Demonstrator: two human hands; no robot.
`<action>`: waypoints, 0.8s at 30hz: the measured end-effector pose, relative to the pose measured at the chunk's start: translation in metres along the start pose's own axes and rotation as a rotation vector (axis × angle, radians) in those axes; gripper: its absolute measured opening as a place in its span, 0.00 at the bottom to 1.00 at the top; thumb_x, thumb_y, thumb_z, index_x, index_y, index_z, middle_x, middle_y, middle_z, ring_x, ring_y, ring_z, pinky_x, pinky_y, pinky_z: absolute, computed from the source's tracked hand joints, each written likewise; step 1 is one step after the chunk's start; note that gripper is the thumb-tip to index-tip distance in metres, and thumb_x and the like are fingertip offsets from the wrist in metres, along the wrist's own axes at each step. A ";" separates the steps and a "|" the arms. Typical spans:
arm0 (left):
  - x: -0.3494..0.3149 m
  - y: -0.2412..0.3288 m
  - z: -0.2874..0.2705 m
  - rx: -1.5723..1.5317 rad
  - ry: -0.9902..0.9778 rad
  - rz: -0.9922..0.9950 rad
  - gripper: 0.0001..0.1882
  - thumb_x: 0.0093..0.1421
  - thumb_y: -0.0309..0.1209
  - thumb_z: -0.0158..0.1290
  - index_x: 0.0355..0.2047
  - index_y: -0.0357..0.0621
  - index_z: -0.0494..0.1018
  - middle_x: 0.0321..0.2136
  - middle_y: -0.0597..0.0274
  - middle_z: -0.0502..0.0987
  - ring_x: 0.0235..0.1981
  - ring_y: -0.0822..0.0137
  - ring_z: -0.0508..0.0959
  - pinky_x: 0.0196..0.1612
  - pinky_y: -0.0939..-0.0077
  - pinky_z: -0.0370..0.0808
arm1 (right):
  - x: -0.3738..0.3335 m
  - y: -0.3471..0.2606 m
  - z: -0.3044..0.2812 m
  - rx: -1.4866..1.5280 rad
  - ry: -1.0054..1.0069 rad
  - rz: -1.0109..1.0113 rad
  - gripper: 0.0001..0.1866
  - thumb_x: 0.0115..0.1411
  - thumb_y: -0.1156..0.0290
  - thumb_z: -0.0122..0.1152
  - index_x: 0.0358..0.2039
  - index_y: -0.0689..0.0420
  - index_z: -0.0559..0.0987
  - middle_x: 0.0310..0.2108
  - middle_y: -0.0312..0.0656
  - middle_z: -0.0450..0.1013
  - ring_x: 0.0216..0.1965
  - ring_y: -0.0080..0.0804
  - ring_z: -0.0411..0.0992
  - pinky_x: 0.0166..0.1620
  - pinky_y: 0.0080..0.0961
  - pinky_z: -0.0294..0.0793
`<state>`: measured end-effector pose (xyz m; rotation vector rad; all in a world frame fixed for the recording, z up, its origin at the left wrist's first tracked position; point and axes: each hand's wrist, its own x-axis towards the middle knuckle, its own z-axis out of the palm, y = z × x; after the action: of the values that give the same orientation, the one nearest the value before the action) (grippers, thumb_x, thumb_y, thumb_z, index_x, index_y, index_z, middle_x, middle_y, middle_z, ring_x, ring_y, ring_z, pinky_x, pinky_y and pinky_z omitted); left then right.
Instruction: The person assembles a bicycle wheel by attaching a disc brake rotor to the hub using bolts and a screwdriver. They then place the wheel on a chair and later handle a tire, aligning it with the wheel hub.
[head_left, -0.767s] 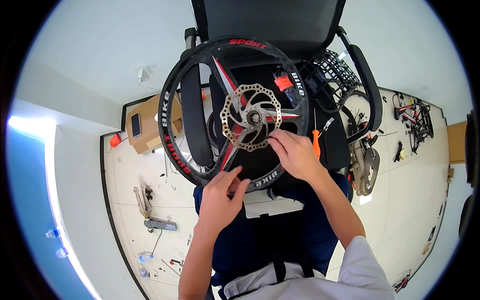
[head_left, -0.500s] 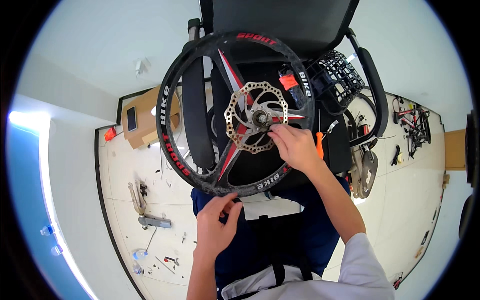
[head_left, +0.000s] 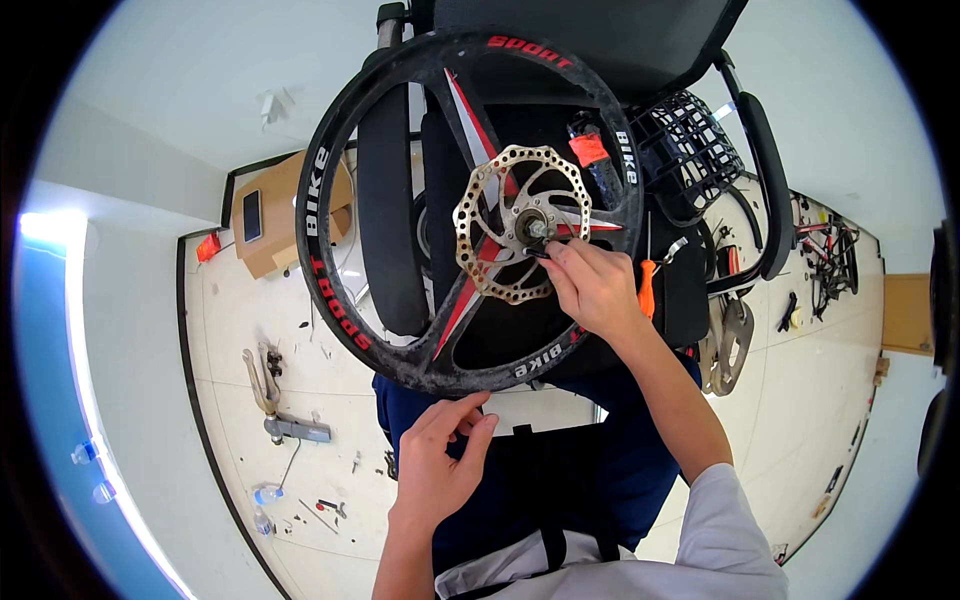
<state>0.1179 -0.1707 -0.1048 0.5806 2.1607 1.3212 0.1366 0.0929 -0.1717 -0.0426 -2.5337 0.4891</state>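
A black spoked bicycle wheel (head_left: 312,190) with red and white trim lies on the seat of a black office chair. At its centre a drilled metal brake disc (head_left: 478,205) surrounds the hub axle (head_left: 537,229). The fingertips of my right hand (head_left: 597,290) pinch a small dark piece (head_left: 540,250) against the lower edge of the hub; its kind is mostly hidden by the fingers. My left hand (head_left: 440,458) is just below the near rim, holding nothing, with thumb and fingers apart.
On the seat's right side are an orange-handled screwdriver (head_left: 647,288) and a black basket (head_left: 690,150). Chair armrests (head_left: 765,190) flank the wheel. Left on the floor are a cardboard box (head_left: 275,240) with a phone (head_left: 252,215), a hammer-like metal tool (head_left: 295,429) and small parts.
My right hand stays by the hub, and the dark piece at its fingertips now shows. The wheel sits slightly higher in view. My left hand is a little farther from the rim.
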 end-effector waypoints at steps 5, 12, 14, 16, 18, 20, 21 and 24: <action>-0.001 0.000 -0.001 -0.011 0.007 0.005 0.11 0.58 0.24 0.60 0.42 0.35 0.79 0.25 0.60 0.79 0.25 0.71 0.75 0.30 0.79 0.69 | -0.002 0.001 -0.001 -0.007 -0.008 -0.013 0.10 0.54 0.72 0.69 0.36 0.60 0.79 0.28 0.38 0.75 0.23 0.33 0.75 0.24 0.27 0.73; -0.001 -0.001 -0.001 -0.012 0.000 0.011 0.11 0.58 0.24 0.60 0.42 0.35 0.79 0.25 0.60 0.79 0.25 0.71 0.75 0.30 0.79 0.69 | 0.000 0.003 0.001 -0.033 0.033 -0.049 0.10 0.54 0.71 0.69 0.36 0.59 0.79 0.26 0.37 0.73 0.22 0.32 0.74 0.23 0.26 0.72; -0.001 -0.002 -0.001 -0.016 0.008 0.009 0.11 0.58 0.24 0.60 0.42 0.35 0.79 0.25 0.60 0.79 0.25 0.71 0.75 0.30 0.79 0.69 | 0.003 0.004 0.000 -0.088 0.015 -0.095 0.11 0.53 0.70 0.69 0.36 0.57 0.79 0.25 0.36 0.71 0.22 0.31 0.72 0.24 0.26 0.71; -0.001 0.000 -0.003 0.002 -0.007 0.005 0.11 0.58 0.24 0.60 0.42 0.35 0.79 0.25 0.59 0.78 0.26 0.67 0.76 0.31 0.76 0.72 | 0.007 0.006 -0.007 -0.180 -0.031 -0.164 0.12 0.52 0.69 0.70 0.35 0.56 0.79 0.24 0.34 0.69 0.22 0.30 0.71 0.24 0.25 0.71; -0.001 0.001 -0.003 0.015 -0.017 0.008 0.11 0.58 0.24 0.60 0.42 0.35 0.79 0.26 0.58 0.78 0.26 0.66 0.76 0.32 0.75 0.74 | 0.014 0.013 -0.010 -0.164 -0.022 -0.247 0.12 0.51 0.68 0.70 0.35 0.55 0.78 0.23 0.34 0.67 0.23 0.30 0.70 0.25 0.26 0.70; -0.003 0.002 -0.002 0.022 -0.022 0.018 0.11 0.58 0.24 0.60 0.42 0.35 0.79 0.26 0.58 0.78 0.26 0.65 0.76 0.32 0.75 0.74 | 0.019 0.019 -0.010 -0.134 -0.015 -0.292 0.12 0.51 0.68 0.69 0.34 0.54 0.77 0.24 0.34 0.67 0.25 0.30 0.71 0.27 0.28 0.71; -0.003 0.002 -0.002 0.018 -0.023 0.023 0.11 0.58 0.24 0.60 0.42 0.35 0.79 0.26 0.58 0.78 0.26 0.65 0.76 0.32 0.75 0.74 | 0.019 0.018 -0.011 -0.125 -0.037 -0.274 0.11 0.51 0.68 0.69 0.34 0.54 0.77 0.24 0.34 0.67 0.24 0.31 0.71 0.27 0.27 0.71; -0.004 0.002 -0.001 0.011 -0.023 0.038 0.11 0.58 0.24 0.60 0.42 0.35 0.79 0.26 0.58 0.78 0.26 0.65 0.76 0.31 0.75 0.74 | 0.012 0.007 -0.011 -0.079 -0.102 -0.155 0.09 0.56 0.68 0.67 0.32 0.55 0.75 0.23 0.37 0.69 0.22 0.36 0.72 0.25 0.29 0.71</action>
<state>0.1208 -0.1732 -0.1016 0.6420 2.1496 1.3166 0.1315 0.1046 -0.1591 0.1522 -2.6289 0.3379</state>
